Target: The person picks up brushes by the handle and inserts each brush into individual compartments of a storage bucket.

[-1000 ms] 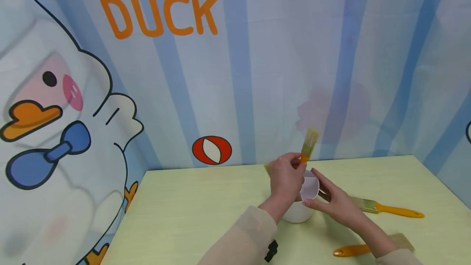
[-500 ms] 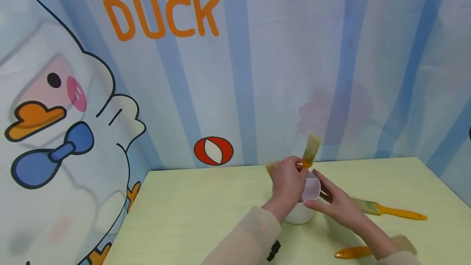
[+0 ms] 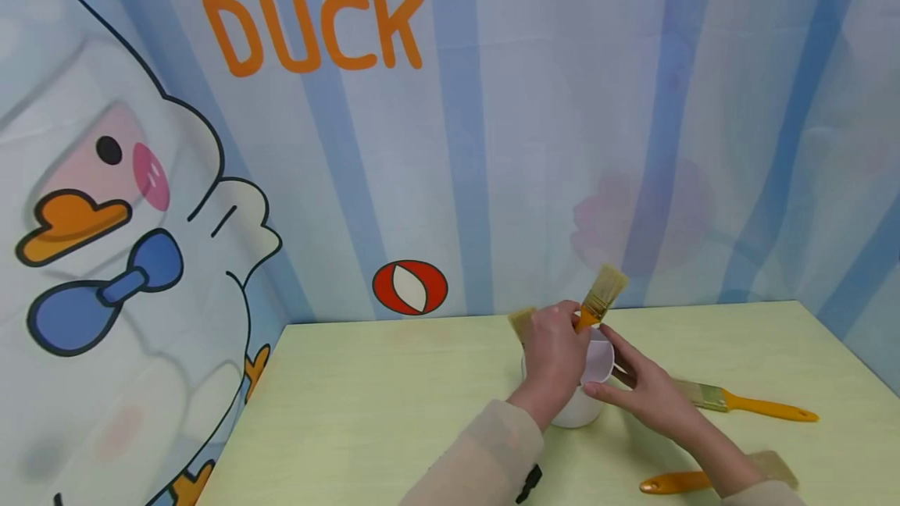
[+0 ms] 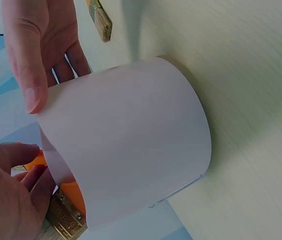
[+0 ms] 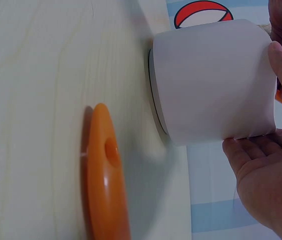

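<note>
A white round holder (image 3: 575, 410) with inner dividers stands upright on the table. My left hand (image 3: 555, 354) is at its mouth and pinches a paintbrush (image 3: 603, 295) by its orange handle, bristles up and leaning right. The handle's lower end is hidden by the hand and the holder. A second paintbrush (image 4: 67, 215) sits in the holder, its metal ferrule and bristles sticking out past the rim on the left. My right hand (image 3: 650, 397) holds the holder's right side near the rim, thumb on the near side and fingers on the far side.
Right of the holder, a paintbrush (image 3: 759, 404) lies on the table (image 3: 394, 397), partly behind my right hand. Nearer the front, another paintbrush (image 3: 675, 481) lies under my right forearm. A printed curtain (image 3: 520, 139) hangs behind the table.
My left hand has lowered the paintbrush slightly toward the holder, and its bristles tilt further right. My right hand keeps its hold on the holder. The head view has shifted a little.
</note>
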{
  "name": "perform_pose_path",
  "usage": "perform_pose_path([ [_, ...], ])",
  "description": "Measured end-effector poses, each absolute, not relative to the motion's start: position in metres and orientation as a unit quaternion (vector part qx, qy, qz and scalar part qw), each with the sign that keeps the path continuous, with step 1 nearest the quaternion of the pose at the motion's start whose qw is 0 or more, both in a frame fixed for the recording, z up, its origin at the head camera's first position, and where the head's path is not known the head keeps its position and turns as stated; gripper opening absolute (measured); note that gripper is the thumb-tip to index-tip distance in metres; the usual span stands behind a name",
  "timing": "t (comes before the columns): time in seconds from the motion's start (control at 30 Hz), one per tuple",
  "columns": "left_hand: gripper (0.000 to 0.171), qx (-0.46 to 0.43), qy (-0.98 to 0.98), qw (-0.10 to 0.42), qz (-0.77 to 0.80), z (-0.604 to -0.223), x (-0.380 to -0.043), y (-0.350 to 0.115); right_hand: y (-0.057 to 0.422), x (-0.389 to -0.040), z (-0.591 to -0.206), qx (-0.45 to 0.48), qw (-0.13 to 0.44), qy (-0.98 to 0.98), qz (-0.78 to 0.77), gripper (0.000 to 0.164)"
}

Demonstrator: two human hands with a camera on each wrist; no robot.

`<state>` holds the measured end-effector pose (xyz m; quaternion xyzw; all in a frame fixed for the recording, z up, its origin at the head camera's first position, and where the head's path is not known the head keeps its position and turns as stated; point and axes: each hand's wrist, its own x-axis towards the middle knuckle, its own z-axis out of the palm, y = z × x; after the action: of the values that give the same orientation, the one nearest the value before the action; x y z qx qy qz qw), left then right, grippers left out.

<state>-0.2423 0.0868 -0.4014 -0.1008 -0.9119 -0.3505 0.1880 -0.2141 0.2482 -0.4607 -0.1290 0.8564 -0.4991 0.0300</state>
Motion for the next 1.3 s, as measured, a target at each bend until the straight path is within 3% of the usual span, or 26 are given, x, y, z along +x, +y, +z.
perform_pose_path([
  [0.17, 0.019, -0.1, -0.911, 0.187, -0.354, -0.402, -0.241, 0.086, 0.248, -0.214, -0.461, -0.129, 0.029, 0.856, -0.499, 0.099],
  [0.5, 0.037, -0.099, -0.915, 0.174, -0.351, -0.399, -0.235, 0.083, 0.25, -0.214, -0.464, -0.147, 0.007, 0.849, -0.508, 0.096],
  [0.8, 0.036, -0.126, -0.92, 0.191, -0.318, -0.398, -0.229, 0.075, 0.251, -0.213, -0.464, -0.157, -0.003, 0.846, -0.51, 0.095],
  [0.93, 0.036, -0.138, -0.916, 0.18, -0.331, -0.394, -0.222, 0.069, 0.251, -0.214, -0.463, -0.157, -0.003, 0.848, -0.507, 0.095],
  [1.17, 0.051, -0.149, -0.905, 0.156, -0.366, -0.388, -0.205, 0.052, 0.25, -0.215, -0.461, -0.156, 0.007, 0.85, -0.504, 0.095],
  [1.3, 0.051, -0.168, -0.896, 0.164, -0.377, -0.384, -0.198, 0.039, 0.248, -0.216, -0.46, -0.155, 0.009, 0.849, -0.505, 0.095],
])
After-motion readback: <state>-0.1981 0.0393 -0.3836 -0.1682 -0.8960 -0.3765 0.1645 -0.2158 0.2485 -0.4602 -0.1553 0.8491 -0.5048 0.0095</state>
